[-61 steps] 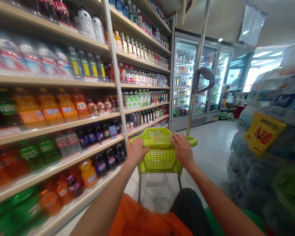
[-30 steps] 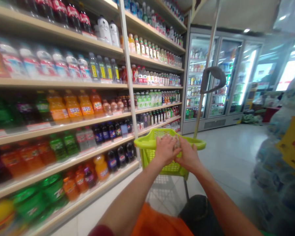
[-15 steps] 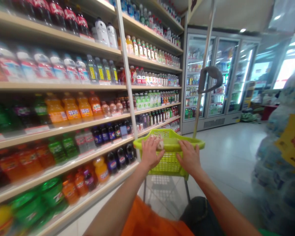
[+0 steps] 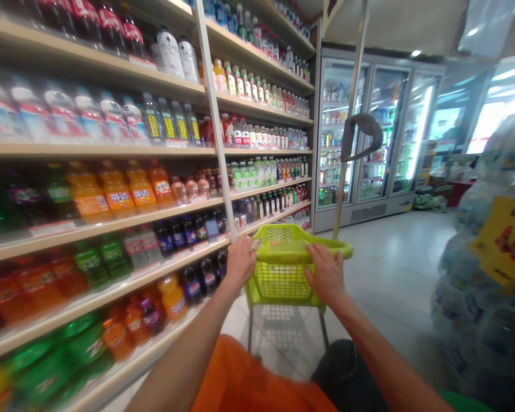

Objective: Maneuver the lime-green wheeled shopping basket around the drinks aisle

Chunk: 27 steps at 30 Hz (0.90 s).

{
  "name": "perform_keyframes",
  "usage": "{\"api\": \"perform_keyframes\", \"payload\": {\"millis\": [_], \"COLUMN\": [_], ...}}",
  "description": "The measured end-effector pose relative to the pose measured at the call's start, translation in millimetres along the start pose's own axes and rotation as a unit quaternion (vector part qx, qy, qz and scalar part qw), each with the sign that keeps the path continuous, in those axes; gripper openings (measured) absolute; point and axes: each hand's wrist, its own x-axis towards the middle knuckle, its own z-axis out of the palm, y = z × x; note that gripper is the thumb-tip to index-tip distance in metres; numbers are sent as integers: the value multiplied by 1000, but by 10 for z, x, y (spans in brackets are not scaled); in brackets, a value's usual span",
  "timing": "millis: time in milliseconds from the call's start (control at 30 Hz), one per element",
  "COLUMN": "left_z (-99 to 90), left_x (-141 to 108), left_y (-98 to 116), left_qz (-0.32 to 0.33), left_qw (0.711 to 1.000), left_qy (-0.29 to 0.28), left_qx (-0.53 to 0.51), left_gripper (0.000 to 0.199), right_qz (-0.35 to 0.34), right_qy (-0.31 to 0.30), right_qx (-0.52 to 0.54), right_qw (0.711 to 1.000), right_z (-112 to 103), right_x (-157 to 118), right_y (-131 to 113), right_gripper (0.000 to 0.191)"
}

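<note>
Both hands (image 4: 241, 260) (image 4: 325, 273) rest fingers on the cart handle (image 4: 286, 252).

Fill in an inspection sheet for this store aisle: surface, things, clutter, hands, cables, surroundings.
Surface: pale, glossy floor; wooden shelves carry rows of drink bottles.
Things: yellow-green shopping cart, its handle under both hands; a small pale crumpled item at the left hand, too blurred to identify.
Clutter: greenish heap on the floor near the coolers.
Hands: left hand at the handle's left end, grip unclear; right hand resting on its right part.
Cables: nothing seen.
Surroundings: glass-door coolers ahead; stacked bottle packs with a yellow sign at right; metal pole with a grey loop.
</note>
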Motion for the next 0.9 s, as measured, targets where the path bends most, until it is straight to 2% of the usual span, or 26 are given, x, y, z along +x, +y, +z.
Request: {"api": "perform_keyframes", "payload": {"millis": [100,167,233,300,367,433,533,633,700,767,900], "left_z": [65,99,91,52,21,37,158,274,275,214,87], "left_x": [-38,-50,-48,-40,-37,-44,-69,-88,-93,-92,-57], "left_y": [226,292,215,30,-152,-216,-13,318,414,354,106], "left_qz": [49,65,65,47,12,-16,-4,64,91,75,-16], "left_qw": [999,998,998,999,999,997,998,997,996,997,998], "left_qy": [-8,-1,-1,8,38,62,59,32,19,15,27], "left_qx": [2,0,8,23,34,38,23,1,6,24,53], "left_gripper": [34,32,30,30,31,33,34,36,35,34,33], "right_qz": [10,12,11,7,6,8,4,0,-3,-5,5], "right_qy": [11,13,6,-5,-9,-9,-17,-24,-23,-17,-2], "right_qx": [2,9,17,23,24,22,14,6,-2,-12,-18], "right_qw": [1000,1000,1000,1000,1000,1000,1000,1000,1000,1000,1000], "right_z": [-5,-22,-41,-52,-52,-45,-41,-53,-66,-77,-86], "right_x": [6,10,10,6,0,-6,-8,-2,7,17,18], "right_y": [-8,3,20,29,19,-8,-56,-58,-19,44,145], "right_gripper": [46,47,47,48,50,51,52,50,49,49,51]}}
